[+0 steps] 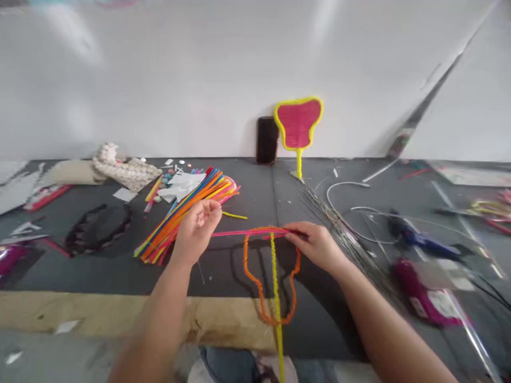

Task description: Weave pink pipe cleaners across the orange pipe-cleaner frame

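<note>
My left hand [199,226], fingers pinched, is at the left end of a pink pipe cleaner [229,233], which stretches level to the right. My right hand [317,244] pinches this pipe cleaner against the top of an orange pipe-cleaner frame [261,298], shaped like a rounded outline that narrows in the middle. A yellow pipe-cleaner stem [275,271] runs down the frame's middle and out past its lower edge. Beside my left hand lies a bundle of colourful pipe cleaners [187,215].
Against the wall stand a phone [266,141] and a pink, yellow-rimmed paddle shape [298,125]. Grey wires [339,229], a blue glue gun [427,242] and a magenta pack [423,292] lie right. A dark braided ring [99,229] and woven piece [128,170] sit left.
</note>
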`<act>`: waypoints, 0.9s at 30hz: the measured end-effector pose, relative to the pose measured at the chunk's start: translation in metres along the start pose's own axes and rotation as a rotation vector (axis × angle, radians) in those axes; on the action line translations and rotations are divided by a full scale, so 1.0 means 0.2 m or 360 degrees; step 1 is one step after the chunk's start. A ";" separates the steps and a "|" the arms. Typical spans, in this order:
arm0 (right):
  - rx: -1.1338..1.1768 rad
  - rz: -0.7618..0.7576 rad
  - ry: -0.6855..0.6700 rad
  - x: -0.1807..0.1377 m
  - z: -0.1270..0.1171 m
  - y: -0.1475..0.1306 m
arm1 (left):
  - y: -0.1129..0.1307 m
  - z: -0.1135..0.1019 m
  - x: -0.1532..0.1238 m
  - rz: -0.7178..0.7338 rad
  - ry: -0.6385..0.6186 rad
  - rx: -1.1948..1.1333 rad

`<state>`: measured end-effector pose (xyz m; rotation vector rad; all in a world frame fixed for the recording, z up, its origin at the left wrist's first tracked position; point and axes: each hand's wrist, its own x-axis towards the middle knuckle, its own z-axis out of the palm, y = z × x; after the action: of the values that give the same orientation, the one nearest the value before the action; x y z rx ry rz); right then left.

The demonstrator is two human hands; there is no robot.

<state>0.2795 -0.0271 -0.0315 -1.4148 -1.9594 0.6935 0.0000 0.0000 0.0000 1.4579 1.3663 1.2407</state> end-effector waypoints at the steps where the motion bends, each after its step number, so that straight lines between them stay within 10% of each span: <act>1: -0.0026 -0.0021 -0.0007 -0.01 0.00 0.00 | 0.01 -0.02 0.00 0.0019 0.0004 -0.0109; 6: -0.0223 -0.0115 -0.0043 -0.02 0.04 0.00 | 0.07 -0.05 -0.05 0.0144 -0.0089 -0.0301; 14: -0.0359 -0.0213 -0.0088 -0.03 0.12 0.00 | -0.02 0.20 -0.15 0.0970 -0.0517 0.1092; 27: -0.0437 -0.0333 -0.0080 -0.03 0.13 0.00 | -0.11 0.24 -0.14 0.0811 -0.0725 0.1473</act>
<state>0.2615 -0.0351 -0.0492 -1.3293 -2.2702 0.3785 0.0429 -0.0210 -0.0364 2.6544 1.3306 0.4309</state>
